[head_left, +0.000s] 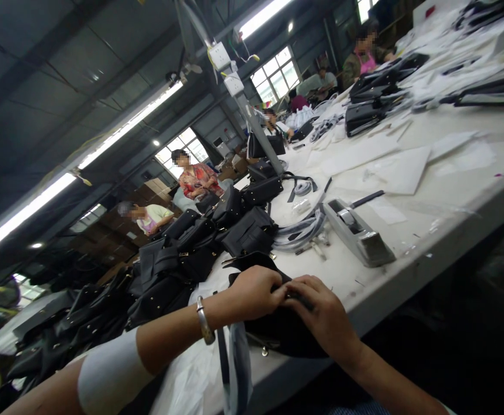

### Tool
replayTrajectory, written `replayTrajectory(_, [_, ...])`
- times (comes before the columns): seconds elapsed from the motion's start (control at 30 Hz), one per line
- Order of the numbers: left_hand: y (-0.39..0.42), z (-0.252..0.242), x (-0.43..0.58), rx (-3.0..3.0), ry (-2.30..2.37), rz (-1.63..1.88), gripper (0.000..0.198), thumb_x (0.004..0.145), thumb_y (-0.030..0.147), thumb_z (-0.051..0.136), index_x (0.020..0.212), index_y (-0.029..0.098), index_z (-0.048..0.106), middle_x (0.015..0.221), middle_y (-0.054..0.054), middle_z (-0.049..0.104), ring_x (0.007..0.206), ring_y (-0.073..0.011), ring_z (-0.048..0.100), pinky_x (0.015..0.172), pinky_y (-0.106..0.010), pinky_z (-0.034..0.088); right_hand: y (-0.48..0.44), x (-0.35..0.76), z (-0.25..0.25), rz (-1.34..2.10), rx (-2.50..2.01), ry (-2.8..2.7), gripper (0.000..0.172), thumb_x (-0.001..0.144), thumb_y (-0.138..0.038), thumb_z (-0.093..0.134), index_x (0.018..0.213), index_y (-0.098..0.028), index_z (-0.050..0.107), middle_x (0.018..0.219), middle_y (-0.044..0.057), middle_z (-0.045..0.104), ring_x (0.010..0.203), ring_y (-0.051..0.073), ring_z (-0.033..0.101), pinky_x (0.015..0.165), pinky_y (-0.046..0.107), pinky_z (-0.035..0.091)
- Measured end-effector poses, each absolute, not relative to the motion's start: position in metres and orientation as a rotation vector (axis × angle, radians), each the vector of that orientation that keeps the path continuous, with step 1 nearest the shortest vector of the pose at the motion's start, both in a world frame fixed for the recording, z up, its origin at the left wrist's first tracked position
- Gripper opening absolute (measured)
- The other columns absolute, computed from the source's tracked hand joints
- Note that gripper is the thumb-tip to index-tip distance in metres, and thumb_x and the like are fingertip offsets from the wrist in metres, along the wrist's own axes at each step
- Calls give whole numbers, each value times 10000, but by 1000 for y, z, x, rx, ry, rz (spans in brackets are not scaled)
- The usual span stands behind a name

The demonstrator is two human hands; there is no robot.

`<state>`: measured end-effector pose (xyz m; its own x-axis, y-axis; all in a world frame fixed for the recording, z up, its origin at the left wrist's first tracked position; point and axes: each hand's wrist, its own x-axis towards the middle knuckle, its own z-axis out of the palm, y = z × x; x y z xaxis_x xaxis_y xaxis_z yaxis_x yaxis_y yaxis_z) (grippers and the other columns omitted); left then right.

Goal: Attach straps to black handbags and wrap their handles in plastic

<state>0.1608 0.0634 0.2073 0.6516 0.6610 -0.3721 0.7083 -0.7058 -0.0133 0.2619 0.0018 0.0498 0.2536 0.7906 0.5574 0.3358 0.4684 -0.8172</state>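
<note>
A black handbag (288,334) lies at the near edge of the white table, tilted in the view, with a small gold-coloured metal fitting low on its side. My left hand (256,293) is closed, its fingertips pinching at the upper part of the bag. Right against it, my right hand (323,314) is also closed, thumb and fingers gripping a dark edge or strap of the bag. The fingertips of both hands meet, and the small part between them is hidden. A plastic-wrapped strap (237,360) hangs over the table edge below my left wrist.
A grey tape dispenser (357,230) stands beyond my right hand. Coiled straps in plastic (301,230) lie left of it. Many black bags (247,230) are heaped to the left. White sheets (401,170) lie farther along the table (459,213). A metal post (262,138) carries sockets. Several co-workers are farther back.
</note>
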Motion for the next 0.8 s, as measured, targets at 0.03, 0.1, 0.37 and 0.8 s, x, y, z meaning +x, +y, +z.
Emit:
replayTrajectory(0.03, [64,208,159,2691,1166,-532,288,887,321,534,700,162,685,645,-29,664,577,-142,541,526,-255,302,2,263,50,440,-1118,-1341,100,933,-220,613,975,-253,698,966,49,686,960,245,625,868,392,515])
replayTrajectory(0.1, [65,207,154,2607,1189,-474,304,902,331,520,691,164,661,624,-13,651,577,-135,547,530,-245,319,1,266,51,500,-1126,-1346,121,910,-220,656,1020,-256,694,1013,46,685,998,244,623,902,394,507])
replayTrajectory(0.37, [74,208,144,2285,1239,-447,407,911,413,481,588,172,544,535,20,549,506,-111,484,494,-224,327,1,269,55,672,-1096,-1398,217,846,-196,743,1051,-264,715,1029,24,674,1009,220,626,898,352,502])
replayTrajectory(0.8, [71,196,140,2659,1134,-506,325,908,342,514,651,170,615,607,5,584,552,-115,464,527,-264,236,2,258,50,474,-1101,-1406,252,808,-101,757,1019,-225,695,1000,36,678,985,228,621,880,359,510])
